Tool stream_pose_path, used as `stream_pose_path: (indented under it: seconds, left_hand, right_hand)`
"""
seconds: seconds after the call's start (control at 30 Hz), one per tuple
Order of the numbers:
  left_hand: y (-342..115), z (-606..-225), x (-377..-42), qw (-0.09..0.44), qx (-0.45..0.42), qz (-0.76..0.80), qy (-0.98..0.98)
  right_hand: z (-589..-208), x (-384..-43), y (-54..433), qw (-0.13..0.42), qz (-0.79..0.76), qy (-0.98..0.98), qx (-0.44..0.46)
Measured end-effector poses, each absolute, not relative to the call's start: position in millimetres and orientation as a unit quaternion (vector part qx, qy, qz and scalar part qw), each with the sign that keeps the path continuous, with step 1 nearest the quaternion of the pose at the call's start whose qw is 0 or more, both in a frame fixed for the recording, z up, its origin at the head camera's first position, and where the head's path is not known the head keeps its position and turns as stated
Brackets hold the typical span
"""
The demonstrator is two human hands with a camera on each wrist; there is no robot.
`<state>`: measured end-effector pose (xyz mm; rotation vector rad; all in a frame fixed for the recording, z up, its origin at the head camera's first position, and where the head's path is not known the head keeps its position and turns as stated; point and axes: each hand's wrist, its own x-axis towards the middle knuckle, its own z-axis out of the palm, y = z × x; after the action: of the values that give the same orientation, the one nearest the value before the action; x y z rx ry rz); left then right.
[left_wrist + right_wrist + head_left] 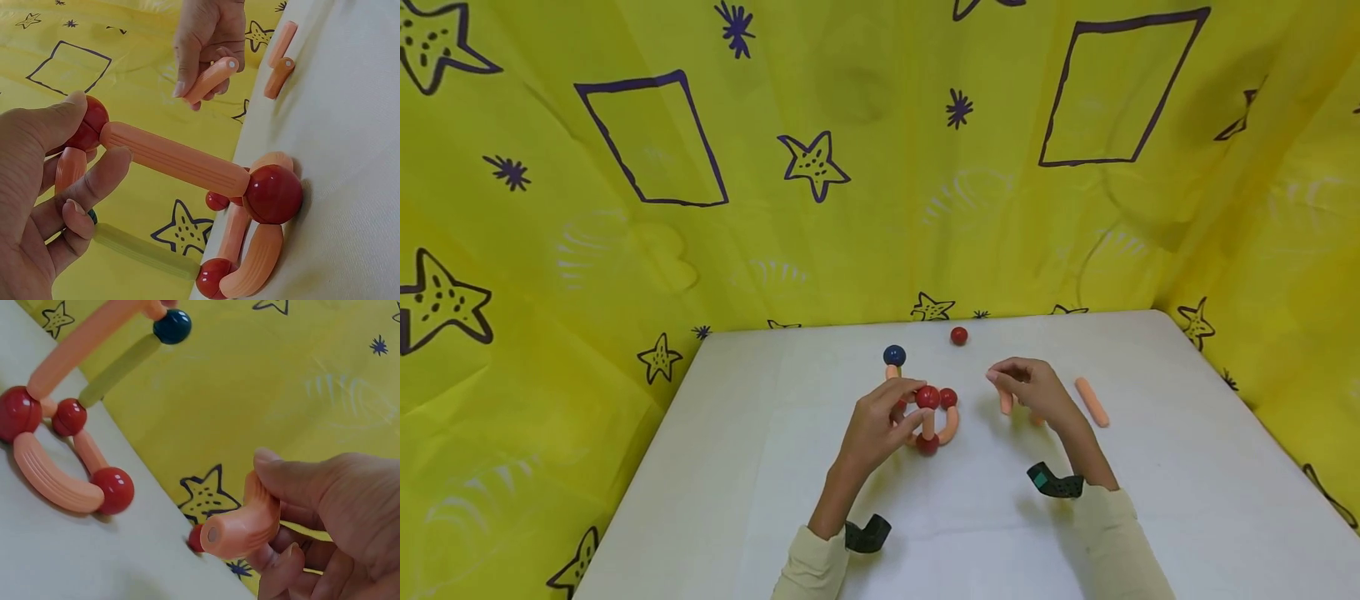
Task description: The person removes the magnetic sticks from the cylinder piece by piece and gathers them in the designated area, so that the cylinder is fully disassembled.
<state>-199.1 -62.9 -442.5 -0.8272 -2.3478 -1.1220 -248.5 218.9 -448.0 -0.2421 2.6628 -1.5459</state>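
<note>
A magnetic ball-and-rod structure stands on the white table. My left hand (874, 427) pinches the red ball (928, 397) at its top, above an upright straight orange rod (175, 159). Red balls joined by straight and curved orange rods form the base, including a base ball (272, 194) under the upright rod. A yellow-green rod (120, 370) rises from another base ball to a dark blue ball (894, 356). To the right of the structure and apart from it, my right hand (1036, 390) holds a curved orange rod (247, 519), its magnet end showing.
A loose red ball (958, 336) sits near the table's back edge. On the right lie a straight orange rod (1092, 402) and a short curved orange rod (279, 78). Yellow patterned cloth (880, 242) hangs behind and beside the table.
</note>
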Motion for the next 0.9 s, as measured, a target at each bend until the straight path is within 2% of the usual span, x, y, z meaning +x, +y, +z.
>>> stream_pose_path:
  seconds: [0.37, 0.9]
  left_hand:
    - [-61.2, -441.1, -198.6, 0.198, -0.294, -0.401, -0.845]
    - [-60.5, -441.1, -197.1, 0.199, -0.292, -0.398, -0.847]
  right_hand:
    - [-448.2, -247.0, 253.3, -0.007, -0.434, 0.901, 0.009]
    - [-470.8, -250.3, 269.4, 0.025, -0.342, 0.939, 0.035]
